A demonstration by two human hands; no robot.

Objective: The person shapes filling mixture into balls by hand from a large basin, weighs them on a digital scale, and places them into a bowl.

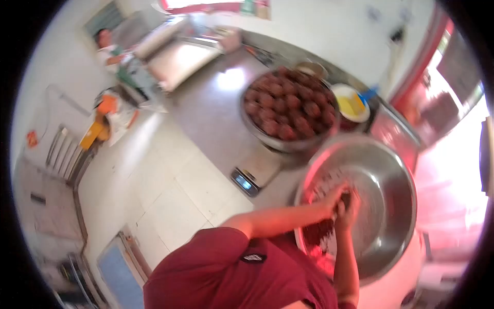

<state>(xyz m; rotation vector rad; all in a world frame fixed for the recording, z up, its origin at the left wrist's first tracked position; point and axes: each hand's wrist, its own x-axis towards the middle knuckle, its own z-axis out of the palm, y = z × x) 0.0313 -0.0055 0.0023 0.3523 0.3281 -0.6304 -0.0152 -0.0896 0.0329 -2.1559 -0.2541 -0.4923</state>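
Cupped closed around a dark lump (346,200), the left hand (335,200) and right hand (350,210) press together at right of centre in the frame, fingers curled; the lump shows only partly between them, and its full shape cannot be told. Both hands are over the wide metal basin (383,206), nearer its left side. Below the grip, toward the basin's lower left, lies a loose dark red mass (316,234), with smears on the metal above it.

Up and to the left of the hands, a metal bowl (271,140) is heaped with dark red balls (288,103), well apart from the grip. A digital scale (245,182) with a lit display sits at centre, left of the basin. Beside the heaped bowl, toward the upper right, is a white bowl (340,91) with something yellow in it. Another person (114,57) is at upper left, blurred.
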